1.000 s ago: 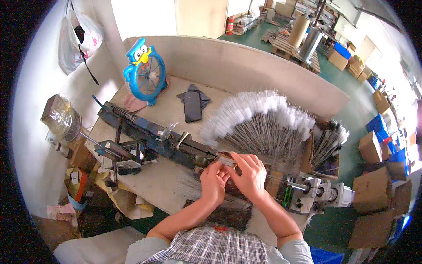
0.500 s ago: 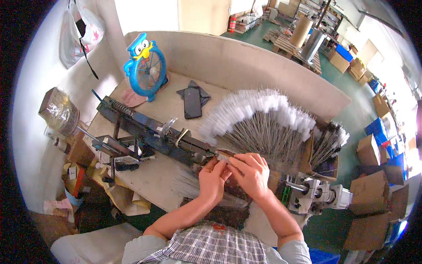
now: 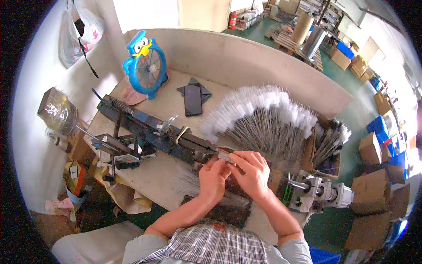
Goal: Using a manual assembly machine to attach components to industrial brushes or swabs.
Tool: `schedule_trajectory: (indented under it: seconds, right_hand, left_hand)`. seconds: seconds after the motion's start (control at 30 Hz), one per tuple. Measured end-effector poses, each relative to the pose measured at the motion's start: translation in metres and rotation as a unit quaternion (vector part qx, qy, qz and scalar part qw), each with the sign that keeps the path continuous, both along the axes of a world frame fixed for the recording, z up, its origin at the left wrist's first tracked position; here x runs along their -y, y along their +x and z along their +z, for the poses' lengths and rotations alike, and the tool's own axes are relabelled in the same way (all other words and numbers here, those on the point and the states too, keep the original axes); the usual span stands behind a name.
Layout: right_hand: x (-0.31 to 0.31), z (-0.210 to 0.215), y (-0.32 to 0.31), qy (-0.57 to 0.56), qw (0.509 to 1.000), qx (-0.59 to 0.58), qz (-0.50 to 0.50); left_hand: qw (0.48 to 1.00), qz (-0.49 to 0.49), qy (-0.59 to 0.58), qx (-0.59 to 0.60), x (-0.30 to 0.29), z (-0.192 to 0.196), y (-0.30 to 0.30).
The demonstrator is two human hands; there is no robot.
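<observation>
Left hand [image 3: 212,180] and right hand [image 3: 252,174] are pinching a small pale piece [image 3: 224,155], white-tufted wires [image 3: 266,125] fanning out far right

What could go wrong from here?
Pinch possible: the left hand and right hand are close to the end of the black rail mechanism. The small pale piece where they meet is partly covered; a slip might go unseen. The fanned wire brushes beyond could snag the right hand.
</observation>
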State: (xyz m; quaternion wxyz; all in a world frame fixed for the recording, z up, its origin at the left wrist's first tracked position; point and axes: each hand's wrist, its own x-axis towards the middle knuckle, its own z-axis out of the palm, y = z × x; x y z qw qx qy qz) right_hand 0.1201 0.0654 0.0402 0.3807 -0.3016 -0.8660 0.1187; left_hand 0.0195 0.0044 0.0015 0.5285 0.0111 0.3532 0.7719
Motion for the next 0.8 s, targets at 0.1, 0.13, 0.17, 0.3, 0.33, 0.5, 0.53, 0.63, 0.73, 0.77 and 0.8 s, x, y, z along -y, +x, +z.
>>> schedule_trajectory:
  seconds: [0.1,0.13,0.17,0.3,0.33,0.5,0.53,0.63,0.73,0.77,0.8]
  right_hand:
    - [-0.003,-0.003,0.002,0.008,1.000,0.012,-0.004]
    - [-0.002,-0.002,0.003,0.008,1.000,0.011,-0.005]
    - [0.000,-0.002,0.004,0.011,1.000,0.010,0.000]
    - [-0.001,-0.002,0.003,0.016,1.000,0.009,0.004]
    - [-0.001,-0.003,0.001,0.013,1.000,0.010,0.007]
    - [-0.001,-0.003,-0.008,0.018,1.000,0.008,0.009]
    - [-0.001,-0.004,-0.009,0.016,1.000,0.009,0.006]
    - [0.001,-0.001,-0.009,0.014,1.000,0.001,0.002]
    - [0.000,-0.001,-0.010,0.007,1.000,0.007,0.004]
    - [0.001,-0.001,-0.010,0.006,1.000,0.008,0.003]
    - [0.000,0.000,-0.010,0.013,1.000,0.004,0.004]
  left_hand:
    - [1.000,-0.005,-0.002,-0.021,-0.001,-0.002,-0.002]
    - [0.999,-0.010,-0.002,-0.036,-0.002,-0.003,-0.003]
    - [0.999,-0.011,-0.001,-0.038,-0.001,0.000,-0.002]
    - [1.000,-0.009,-0.008,-0.009,-0.001,0.000,-0.001]
    - [1.000,-0.015,-0.002,-0.003,0.000,-0.001,-0.001]
    - [1.000,0.009,-0.004,0.019,0.000,0.004,0.000]
    - [0.999,0.023,-0.009,0.025,-0.001,0.003,-0.001]
    - [1.000,0.011,0.011,0.021,0.000,-0.007,-0.003]
    - [1.000,0.002,0.018,-0.002,0.001,-0.016,-0.004]
    - [1.000,0.001,0.017,-0.001,0.002,-0.015,-0.003]
    - [1.000,0.006,0.004,0.005,0.001,-0.007,-0.002]
